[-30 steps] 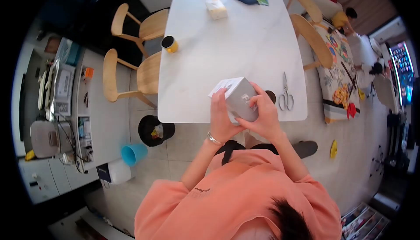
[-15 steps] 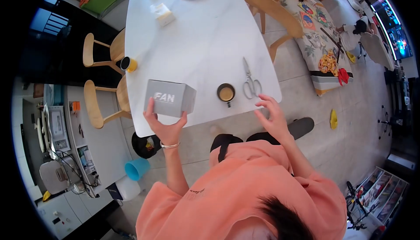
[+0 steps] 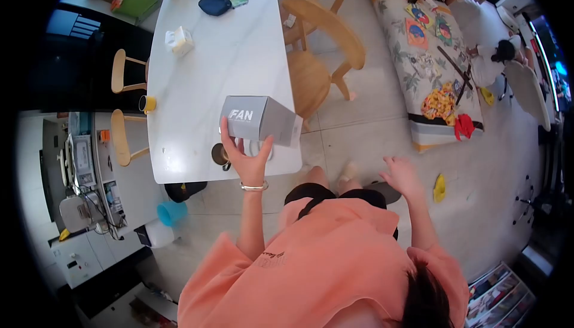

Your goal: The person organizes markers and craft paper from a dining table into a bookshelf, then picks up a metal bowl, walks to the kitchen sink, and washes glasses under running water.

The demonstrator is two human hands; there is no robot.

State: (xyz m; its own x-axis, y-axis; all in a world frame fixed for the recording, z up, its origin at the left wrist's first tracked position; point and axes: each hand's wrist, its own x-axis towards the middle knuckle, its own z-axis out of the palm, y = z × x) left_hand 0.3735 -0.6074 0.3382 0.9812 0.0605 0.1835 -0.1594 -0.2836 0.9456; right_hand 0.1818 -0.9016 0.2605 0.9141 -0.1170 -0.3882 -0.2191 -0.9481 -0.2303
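My left hand [image 3: 249,159] grips a grey box [image 3: 245,119] marked "FAN" by its near side, thumb and fingers spread across it. The box is held over the white table [image 3: 197,95] by its near right corner. Just left of my fingers stands a dark mug [image 3: 220,155], partly covered by the hand. Behind the box, the scissors [image 3: 267,150] show only a bit of their grey handles. Out over the floor to the right, my right hand [image 3: 403,175] holds nothing, its fingers loosely apart.
Wooden chairs [image 3: 335,35] line the table's right side. A tissue pack [image 3: 179,41], a yellow mug [image 3: 147,104] and a dark pouch [image 3: 214,4] sit on the table. A bed [image 3: 394,59] with books and cloths lies right; a yellow slipper [image 3: 440,188] is on the floor.
My body has shifted right along the table, and the box has moved right with my left hand, now covering most of the scissors. My right hand has moved away from the table edge over the floor.
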